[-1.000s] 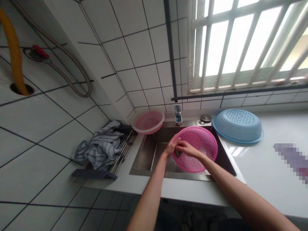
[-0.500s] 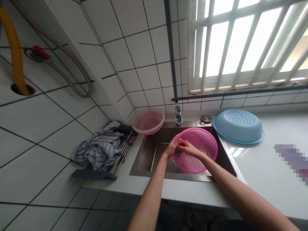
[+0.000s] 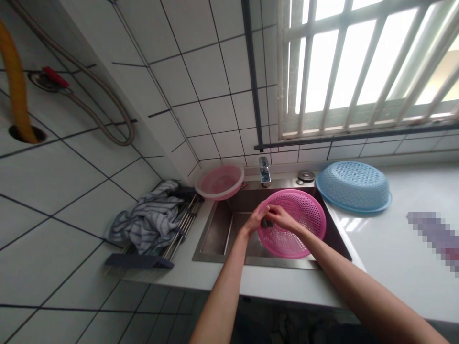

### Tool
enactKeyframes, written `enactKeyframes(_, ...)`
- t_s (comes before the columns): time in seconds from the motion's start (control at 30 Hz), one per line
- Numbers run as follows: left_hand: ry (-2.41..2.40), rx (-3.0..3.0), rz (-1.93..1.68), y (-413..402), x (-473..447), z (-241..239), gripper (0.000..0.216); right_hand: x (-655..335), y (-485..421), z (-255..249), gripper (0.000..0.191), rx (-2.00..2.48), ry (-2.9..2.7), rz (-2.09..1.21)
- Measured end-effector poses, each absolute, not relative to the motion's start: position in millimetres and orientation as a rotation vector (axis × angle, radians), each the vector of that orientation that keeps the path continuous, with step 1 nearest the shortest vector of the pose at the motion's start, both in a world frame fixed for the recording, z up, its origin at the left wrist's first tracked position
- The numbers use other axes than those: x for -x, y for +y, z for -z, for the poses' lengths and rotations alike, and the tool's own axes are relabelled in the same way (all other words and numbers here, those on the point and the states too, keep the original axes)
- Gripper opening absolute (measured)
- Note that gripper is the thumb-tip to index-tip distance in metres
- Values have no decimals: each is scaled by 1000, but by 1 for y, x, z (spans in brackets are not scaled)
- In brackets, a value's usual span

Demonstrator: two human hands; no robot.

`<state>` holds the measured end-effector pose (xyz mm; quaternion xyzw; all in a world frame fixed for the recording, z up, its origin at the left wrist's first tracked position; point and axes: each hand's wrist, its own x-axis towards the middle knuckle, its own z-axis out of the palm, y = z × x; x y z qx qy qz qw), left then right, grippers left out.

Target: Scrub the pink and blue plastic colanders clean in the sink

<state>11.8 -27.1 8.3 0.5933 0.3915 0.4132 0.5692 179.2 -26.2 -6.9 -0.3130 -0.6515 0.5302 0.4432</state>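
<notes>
A pink plastic colander (image 3: 311, 215) is tilted in the steel sink (image 3: 215, 231), its perforated inside toward me. At its left rim, my left hand (image 3: 255, 220) is closed around the edge. My right hand (image 3: 281, 217) has its fingers bent and pressed together just inside that same rim, close to the left fingers. Between and below the fingers shows a small dark grey-green piece (image 3: 267, 223), too small to name. The right fingertips appear to be on it, though they partly hide it.
Behind the sink stands a chrome faucet (image 3: 264, 172), with a metal drain strainer (image 3: 306, 177) to its right. A pink basin (image 3: 220, 182) sits at the back left corner. An upturned blue basket (image 3: 353, 186) is on the right counter. A striped cloth (image 3: 147, 220) lies over a rack (image 3: 182, 229).
My right hand has shifted slightly up along the colander's rim, and more of the dark piece shows. The left hand keeps its hold. The whole view has moved slightly.
</notes>
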Motion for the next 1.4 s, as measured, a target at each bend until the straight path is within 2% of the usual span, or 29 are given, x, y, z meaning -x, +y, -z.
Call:
enactKeyframes(0.13,977,-1349,-976,-25,-9,-7,71,-167,-30,10,32,752,-1655,-1342)
enactKeyframes(0.37,877,-1412,-989,-26,-20,-13,77,-203,-10,-3,42,904,-1134,-1215)
enactKeyframes(0.6,977,-1432,-1002,-25,-9,-7,75,-168,-35,0,41,714,-1629,-1431)
enactKeyframes(0.87,866,-1460,-1016,-24,-23,-9,67,-213,-11,-16,43,949,-1118,-1125)
enactKeyframes(1.1,931,-1467,-1014,-26,-12,-9,65,-176,-31,-5,42,796,-1487,-1392)
enactKeyframes(1.4,878,-1511,-990,-21,-23,-7,68,-209,-9,-7,44,926,-1053,-1232)
